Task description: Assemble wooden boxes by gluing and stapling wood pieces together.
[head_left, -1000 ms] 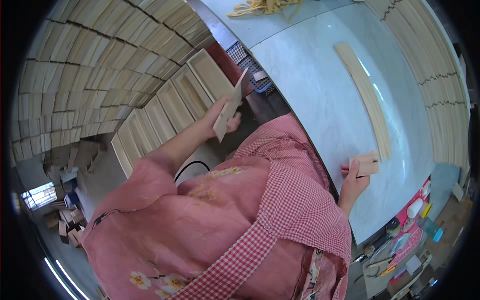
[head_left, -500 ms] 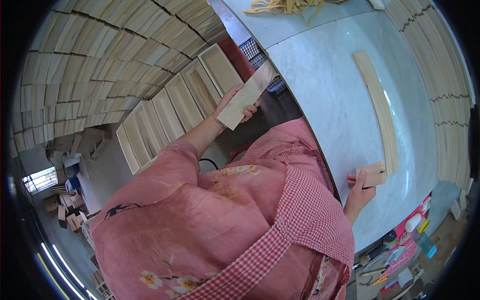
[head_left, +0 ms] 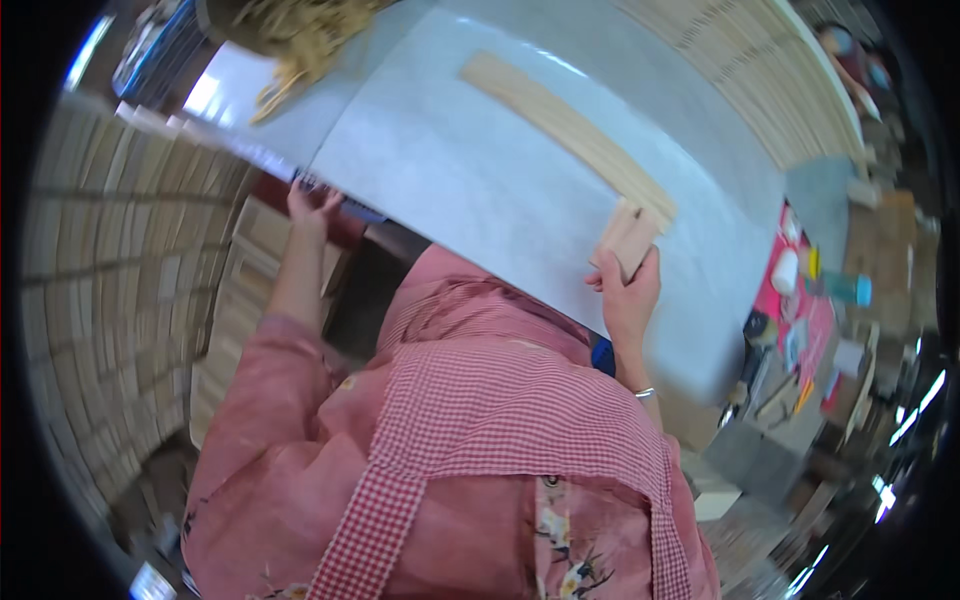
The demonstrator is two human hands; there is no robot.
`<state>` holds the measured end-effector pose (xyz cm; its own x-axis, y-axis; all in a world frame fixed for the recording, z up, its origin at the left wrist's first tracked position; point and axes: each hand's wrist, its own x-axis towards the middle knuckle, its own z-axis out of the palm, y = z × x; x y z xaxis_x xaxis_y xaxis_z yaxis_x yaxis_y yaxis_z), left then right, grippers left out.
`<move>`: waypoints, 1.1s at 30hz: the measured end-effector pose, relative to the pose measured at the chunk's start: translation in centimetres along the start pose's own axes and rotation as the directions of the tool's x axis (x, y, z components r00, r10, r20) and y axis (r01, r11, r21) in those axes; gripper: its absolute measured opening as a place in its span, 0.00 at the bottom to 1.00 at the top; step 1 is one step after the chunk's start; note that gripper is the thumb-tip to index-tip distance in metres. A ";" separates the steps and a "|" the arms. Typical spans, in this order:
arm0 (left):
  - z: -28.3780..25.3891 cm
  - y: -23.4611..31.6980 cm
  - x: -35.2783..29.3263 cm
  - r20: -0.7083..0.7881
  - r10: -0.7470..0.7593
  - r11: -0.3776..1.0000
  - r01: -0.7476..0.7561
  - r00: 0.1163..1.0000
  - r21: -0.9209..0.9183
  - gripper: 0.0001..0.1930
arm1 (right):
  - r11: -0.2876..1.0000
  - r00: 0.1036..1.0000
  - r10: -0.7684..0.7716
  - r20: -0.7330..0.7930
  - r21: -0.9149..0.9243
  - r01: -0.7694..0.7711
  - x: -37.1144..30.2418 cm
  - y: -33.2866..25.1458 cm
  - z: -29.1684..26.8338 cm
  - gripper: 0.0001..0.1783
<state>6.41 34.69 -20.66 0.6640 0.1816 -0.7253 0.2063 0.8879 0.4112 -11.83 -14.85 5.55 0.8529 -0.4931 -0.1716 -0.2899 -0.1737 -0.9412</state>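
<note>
Over the table's near left edge, my left hand (head_left: pixel 314 203) is slightly blurred, its fingers apart and no board seen in it. Below it, a dark plastic basket (head_left: pixel 362 211) shows in part. My right hand (head_left: pixel 630 285) grips a short, pale wooden block (head_left: pixel 627 237) with a dark knot near its top. The block is tilted over the tabletop, close to the end of a long, thin wooden strip (head_left: pixel 560 128). That strip lies on the light grey table (head_left: pixel 420 150).
Wooden slats (head_left: pixel 730 70) are stacked along the table's far right. A heap of yellowish strips (head_left: pixel 305 50) sits at the far left. Stacked boards (head_left: pixel 110 270) and wooden drawers (head_left: pixel 245 290) stand to my left. A white roll (head_left: pixel 785 270) and a teal bottle (head_left: pixel 845 289) lie at right.
The thin board has left my left hand, which is now by the basket at the table edge. My view has turned left. My right hand still holds the block, now tilted more upright.
</note>
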 end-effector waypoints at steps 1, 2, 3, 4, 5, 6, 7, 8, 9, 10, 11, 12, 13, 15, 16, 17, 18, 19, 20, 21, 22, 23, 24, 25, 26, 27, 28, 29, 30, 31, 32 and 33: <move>3.8 -2.0 0.3 0.038 -0.046 0.999 0.045 0.998 0.031 0.23 | 1.000 0.999 -0.004 -0.042 0.007 0.004 0.0 0.3 -0.4 0.15; 4.7 -3.2 -1.8 0.034 -0.009 0.982 0.002 0.999 0.188 0.21 | 1.000 0.996 -0.003 -0.088 0.019 0.005 -0.1 0.8 -1.2 0.14; 5.3 -4.6 -4.3 0.041 0.040 0.941 -0.052 0.998 0.334 0.19 | 0.999 0.992 -0.003 -0.126 0.031 0.007 -0.2 1.4 -1.9 0.13; 5.7 -4.9 -7.6 0.049 0.114 0.877 -0.124 0.992 0.464 0.17 | 0.999 0.990 -0.002 -0.138 0.049 0.009 -0.4 1.7 -2.5 0.12; 5.7 -5.6 -11.2 0.066 0.192 0.794 -0.194 0.979 0.577 0.16 | 0.998 0.986 0.002 -0.166 0.055 0.007 -0.6 2.2 -3.3 0.12; 5.4 -5.8 -15.1 0.099 0.271 0.685 -0.264 0.957 0.679 0.14 | 0.998 0.980 0.015 -0.196 0.062 -0.003 -0.5 2.7 -4.3 0.12; 5.5 -6.1 -18.7 0.137 0.352 0.560 -0.325 0.926 0.762 0.13 | 0.998 0.976 0.028 -0.216 0.069 -0.014 -0.5 3.3 -5.3 0.11; 6.3 -6.5 -21.7 0.188 0.425 0.419 -0.376 0.886 0.826 0.12 | 0.997 0.971 0.042 -0.235 0.077 -0.025 -0.4 3.9 -6.3 0.11; 8.3 -6.8 -22.9 0.242 0.493 0.277 -0.414 0.836 0.867 0.11 | 0.996 0.968 0.047 -0.246 0.079 -0.028 -0.4 4.5 -7.1 0.11; 9.0 -7.1 -24.3 0.418 0.509 0.134 -0.549 0.753 0.825 0.12 | 0.996 0.967 0.050 -0.251 0.090 -0.028 -0.4 5.0 -7.9 0.11; 10.0 -7.4 -25.4 0.583 0.492 -0.011 -0.665 0.646 0.747 0.14 | 0.996 0.967 0.061 -0.246 0.084 -0.041 -0.2 5.6 -8.8 0.11; 11.6 -7.8 -26.4 0.587 0.495 -0.020 -0.667 0.640 0.744 0.14 | 0.996 0.971 0.067 -0.231 0.075 -0.051 0.1 6.2 -9.4 0.11; 14.1 -8.4 -26.9 0.731 0.382 -0.129 -0.751 0.565 0.647 0.17 | 0.996 0.973 0.073 -0.221 0.066 -0.060 0.4 6.7 -10.0 0.11; 18.9 -10.5 -25.4 0.943 0.113 -0.299 -0.894 0.313 0.333 0.25 | 0.995 0.972 0.082 -0.218 0.070 -0.068 0.9 7.2 -10.4 0.12; 21.6 -11.6 -24.2 0.989 -0.037 -0.347 -0.930 0.145 0.124 0.29 | 0.999 0.976 0.051 -0.211 0.026 -0.047 1.1 7.0 -10.6 0.12; 24.1 -12.8 -24.0 0.976 -0.191 -0.446 -0.895 0.103 0.007 0.33 | 1.000 0.979 0.016 -0.202 -0.021 -0.021 1.3 6.7 -10.7 0.13; 26.2 -14.1 -23.2 0.950 -0.305 -0.518 -0.848 0.064 -0.110 0.33 | 0.998 0.981 -0.018 -0.195 -0.068 0.005 1.5 6.3 -11.0 0.14; 28.1 -15.4 -22.2 0.907 -0.420 -0.565 -0.792 0.034 -0.232 0.33 | 0.992 0.981 -0.049 -0.190 -0.119 0.026 1.7 6.1 -11.3 0.15; 29.7 -16.6 -21.0 0.870 -0.493 -0.561 -0.764 -0.001 -0.319 0.32 | 0.993 0.977 -0.049 -0.205 -0.116 0.025 1.8 5.8 -11.8 0.15; 31.0 -17.5 -20.1 0.827 -0.562 -0.551 -0.731 -0.031 -0.402 0.30 | 0.985 0.984 -0.067 -0.167 -0.167 0.039 1.9 5.5 -12.3 0.16; 32.6 -18.5 -19.5 0.819 -0.572 -0.537 -0.734 -0.047 -0.417 0.30 | 0.975 0.988 -0.079 -0.134 -0.217 0.049 2.1 5.4 -13.0 0.18; 34.0 -19.3 -19.0 0.753 -0.656 -0.556 -0.711 0.057 -0.430 0.27 | 0.962 0.991 -0.089 -0.101 -0.266 0.060 2.3 5.4 -13.6 0.19; 34.8 -19.7 -18.7 0.674 -0.720 -0.576 -0.685 0.167 -0.445 0.25 | 0.946 0.993 -0.097 -0.062 -0.315 0.073 2.5 5.3 -14.2 0.20; 35.1 -20.0 -18.6 0.667 -0.729 -0.566 -0.686 0.156 -0.458 0.25 | 0.948 0.993 -0.094 -0.077 -0.311 0.065 2.7 5.2 -14.8 0.20; 35.2 -19.9 -18.3 0.665 -0.738 -0.548 -0.677 0.116 -0.491 0.23 | 0.931 0.991 -0.118 -0.062 -0.353 0.088 3.0 5.2 -15.3 0.20; 35.3 -19.7 -18.2 0.663 -0.745 -0.532 -0.667 0.077 -0.522 0.21 | 0.912 0.989 -0.141 -0.043 -0.393 0.113 3.4 5.1 -15.7 0.20; 35.3 -19.5 -18.1 0.660 -0.750 -0.519 -0.655 0.041 -0.549 0.19 | 0.891 0.986 -0.164 -0.020 -0.432 0.140 3.8 5.1 -16.1 0.20; 35.2 -19.3 -17.9 0.658 -0.753 -0.509 -0.641 0.008 -0.574 0.18 | 0.867 0.982 -0.186 0.009 -0.469 0.168 4.3 5.0 -16.4 0.19; 35.5 -19.3 -18.7 0.654 -0.757 -0.505 -0.639 0.005 -0.580 0.18 | 0.869 0.983 -0.186 0.002 -0.466 0.165 4.8 5.2 -16.9 0.19; 36.0 -19.1 -19.5 0.638 -0.759 -0.527 -0.698 0.129 -0.485 0.18 | 0.855 0.984 -0.177 0.019 -0.492 0.163 5.4 5.3 -17.4 0.19; 36.7 -18.8 -20.8 0.604 -0.755 -0.555 -0.740 0.255 -0.381 0.18 | 0.841 0.985 -0.166 0.040 -0.516 0.163 6.1 5.5 -17.9 0.19; 37.3 -18.6 -21.8 0.552 -0.745 -0.585 -0.764 0.374 -0.272 0.18 | 0.826 0.986 -0.155 0.060 -0.540 0.162 6.7 5.6 -18.3 0.19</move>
<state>14.87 -1.53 8.06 0.4911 -0.8271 -0.2734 -0.8236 -0.5431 0.1634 -15.65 -34.71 4.39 0.9119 -0.4083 -0.0412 -0.3355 -0.6839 -0.6479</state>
